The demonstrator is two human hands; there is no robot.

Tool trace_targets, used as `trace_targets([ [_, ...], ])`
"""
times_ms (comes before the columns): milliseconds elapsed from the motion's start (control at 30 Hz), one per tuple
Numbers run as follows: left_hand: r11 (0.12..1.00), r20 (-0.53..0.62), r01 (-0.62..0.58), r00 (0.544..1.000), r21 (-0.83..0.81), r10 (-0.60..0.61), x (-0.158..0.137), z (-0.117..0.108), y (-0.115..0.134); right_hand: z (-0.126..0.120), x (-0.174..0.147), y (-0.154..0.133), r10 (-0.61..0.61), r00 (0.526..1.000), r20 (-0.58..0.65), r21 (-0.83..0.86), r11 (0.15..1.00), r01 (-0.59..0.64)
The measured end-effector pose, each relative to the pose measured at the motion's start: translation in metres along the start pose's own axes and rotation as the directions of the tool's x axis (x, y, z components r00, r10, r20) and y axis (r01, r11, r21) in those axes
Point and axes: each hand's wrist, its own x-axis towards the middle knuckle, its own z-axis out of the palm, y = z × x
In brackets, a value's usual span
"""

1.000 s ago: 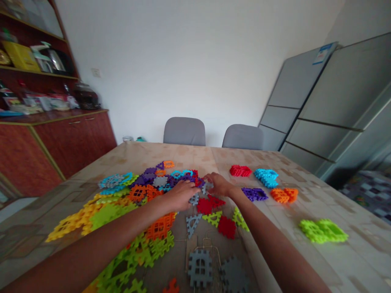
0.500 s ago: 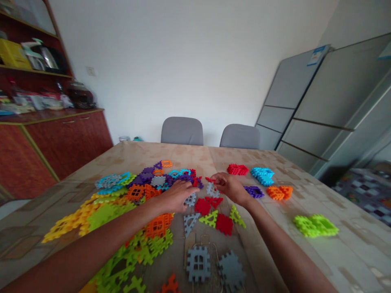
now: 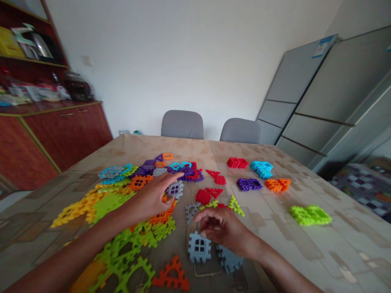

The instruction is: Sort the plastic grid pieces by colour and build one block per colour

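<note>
My left hand is over the pile's right side, thumb and fingers at opposite edges of a grey toothed window piece. My right hand is curled with thumb and index finger apart, nothing seen between them. It hovers at the upper edge of another grey window piece. A solid grey toothed piece lies partly under this hand. Between the hands is a grey triangle piece. Red pieces and a lime triangle lie just beyond my right hand.
A mixed pile of yellow pieces, lime pieces and purple pieces covers the table's left. Stacks stand at right: red, blue, purple, orange, lime. Two grey chairs stand behind.
My right hand has come back toward me from the red pieces to the near grey pieces. The grey window piece by it is gone from there. My left hand has shifted left.
</note>
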Motion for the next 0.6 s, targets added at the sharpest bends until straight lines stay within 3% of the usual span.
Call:
trace_targets([
  [200,0.997,0.009,-0.008,1.0,-0.077,0.009,-0.014,0.001,0.01,-0.019,-0.002,-0.002,-0.191,0.974,-0.124,-0.37,0.919,0.133],
  [367,0.961,0.131,-0.063,0.986,-0.268,0.101,-0.024,0.011,0.046,-0.043,-0.008,-0.007,-0.211,0.966,-0.152,-0.443,0.888,0.124],
  [500,0.931,0.275,-0.123,0.935,-0.343,0.224,-0.027,0.02,0.07,-0.052,-0.009,-0.013,-0.241,0.955,-0.175,-0.474,0.87,0.134],
  [600,0.916,0.324,-0.186,0.895,-0.354,0.307,-0.025,0.024,0.075,-0.054,-0.01,-0.014,-0.231,0.958,-0.172,-0.484,0.866,0.122],
])
